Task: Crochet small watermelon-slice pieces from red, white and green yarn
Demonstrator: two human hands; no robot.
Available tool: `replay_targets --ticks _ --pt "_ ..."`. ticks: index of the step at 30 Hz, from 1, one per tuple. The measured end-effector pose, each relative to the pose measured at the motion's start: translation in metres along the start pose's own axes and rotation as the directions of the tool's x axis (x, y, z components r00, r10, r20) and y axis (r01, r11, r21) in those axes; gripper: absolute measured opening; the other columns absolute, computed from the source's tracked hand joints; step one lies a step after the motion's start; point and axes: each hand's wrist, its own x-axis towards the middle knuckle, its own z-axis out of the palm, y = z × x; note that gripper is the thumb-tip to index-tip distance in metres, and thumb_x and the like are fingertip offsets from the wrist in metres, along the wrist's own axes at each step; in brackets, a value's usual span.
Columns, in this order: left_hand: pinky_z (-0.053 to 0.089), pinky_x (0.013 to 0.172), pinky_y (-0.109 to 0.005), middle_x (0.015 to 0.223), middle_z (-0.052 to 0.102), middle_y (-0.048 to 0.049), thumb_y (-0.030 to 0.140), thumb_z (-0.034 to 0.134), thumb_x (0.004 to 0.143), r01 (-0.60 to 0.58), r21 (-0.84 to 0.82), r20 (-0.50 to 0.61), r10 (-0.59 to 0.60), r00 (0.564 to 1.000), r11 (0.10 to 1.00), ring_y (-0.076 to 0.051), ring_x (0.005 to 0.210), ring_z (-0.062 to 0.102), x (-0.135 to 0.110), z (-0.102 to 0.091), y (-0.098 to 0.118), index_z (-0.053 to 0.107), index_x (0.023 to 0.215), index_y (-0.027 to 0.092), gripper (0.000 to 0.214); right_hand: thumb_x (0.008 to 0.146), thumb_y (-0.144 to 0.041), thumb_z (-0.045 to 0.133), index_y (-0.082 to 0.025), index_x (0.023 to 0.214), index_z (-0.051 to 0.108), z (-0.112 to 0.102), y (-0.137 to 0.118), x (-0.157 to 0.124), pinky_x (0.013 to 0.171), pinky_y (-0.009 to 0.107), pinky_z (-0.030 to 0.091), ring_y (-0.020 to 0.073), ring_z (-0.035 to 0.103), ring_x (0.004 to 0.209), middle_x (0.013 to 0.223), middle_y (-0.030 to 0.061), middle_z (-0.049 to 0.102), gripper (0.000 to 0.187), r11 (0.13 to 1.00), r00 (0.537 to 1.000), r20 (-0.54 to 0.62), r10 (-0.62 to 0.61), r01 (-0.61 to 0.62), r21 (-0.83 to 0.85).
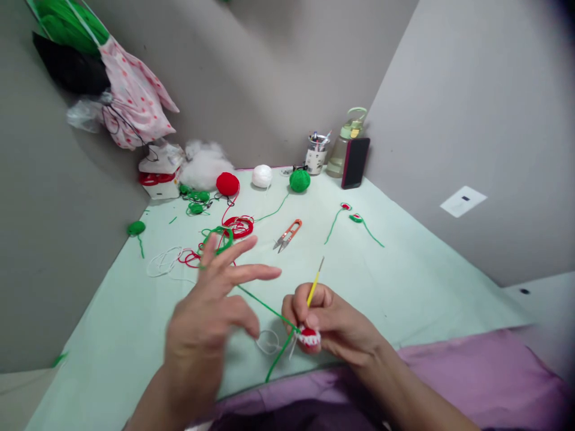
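Note:
My right hand [321,314] pinches a crochet hook [313,288] with a yellow handle, its metal tip pointing up and away. The same fingers hold a small red and white crochet piece [309,338]. Green yarn [265,304] runs from that piece toward the upper left, and a green tail [279,358] hangs below it. My left hand [215,299] is raised to the left of the piece with its fingers spread, slightly blurred. A bit of green yarn shows around one of its fingers. A loop of white yarn [268,341] lies between the hands.
Orange thread snips [288,235] lie mid-table. Behind are red [227,184], white [262,176] and green [299,180] yarn balls, white stuffing [206,164], a pen cup [316,157], a bottle [339,152] and a phone [356,163]. Two small crochet pieces [356,218] rest at right; tangled yarn [218,241] lies left.

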Motion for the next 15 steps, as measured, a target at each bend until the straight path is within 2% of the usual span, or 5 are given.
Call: replay_targets --ticks 2,4,8,11,15 --pt "-0.007 0.134 -0.058 0.119 0.084 -0.0068 0.072 0.077 0.084 -0.239 0.230 0.119 0.216 0.969 0.943 -0.040 0.156 0.040 -0.005 0.000 -0.011 0.083 0.071 0.030 0.044 0.076 -0.026 0.098 -0.015 0.079 0.081 0.002 -0.004 0.000 0.049 0.014 0.046 0.0046 0.057 0.053 0.076 0.0007 0.071 0.020 0.998 0.998 -0.038 -0.047 0.046 -0.032" --pt "0.006 0.134 -0.057 0.133 0.080 -0.0079 0.054 0.056 0.106 -0.377 0.392 0.172 0.336 0.926 0.839 -0.035 0.152 0.047 -0.011 0.002 -0.020 0.085 0.112 0.027 0.040 0.076 -0.026 0.097 -0.016 0.078 0.081 0.005 -0.007 0.000 0.051 0.016 0.047 0.0052 0.058 0.054 0.077 0.0006 0.072 0.019 0.989 0.990 -0.083 -0.115 0.107 -0.098" --pt "0.049 0.107 -0.038 0.110 0.080 -0.0069 0.047 0.050 0.110 -0.102 0.231 0.135 0.072 0.988 0.968 -0.027 0.111 0.070 -0.022 0.014 -0.026 0.073 0.141 0.027 0.044 0.078 -0.026 0.096 -0.019 0.079 0.083 0.011 -0.011 0.000 0.056 0.020 0.048 0.0081 0.060 0.060 0.079 0.0009 0.073 0.015 0.937 0.953 -0.130 -0.272 0.232 -0.259" --pt "0.052 0.084 -0.033 0.093 0.073 -0.0048 0.055 0.055 0.106 0.071 0.033 0.080 -0.074 0.994 0.997 -0.023 0.085 0.066 -0.025 0.025 -0.029 0.075 0.137 0.026 0.047 0.079 -0.028 0.095 -0.022 0.080 0.084 0.014 -0.012 0.001 0.062 0.025 0.053 0.0121 0.064 0.065 0.079 0.0013 0.074 0.013 0.889 0.925 -0.119 -0.362 0.303 -0.344" --pt "0.038 0.058 -0.026 0.069 0.051 0.0017 0.059 0.062 0.102 0.286 -0.127 0.095 -0.275 0.957 0.950 -0.017 0.065 0.047 -0.021 0.030 -0.039 0.076 0.133 0.021 0.051 0.080 -0.031 0.095 -0.024 0.080 0.084 0.013 -0.012 0.003 0.065 0.026 0.055 0.0139 0.064 0.069 0.079 0.0012 0.073 0.013 0.839 0.906 -0.094 -0.414 0.339 -0.426"
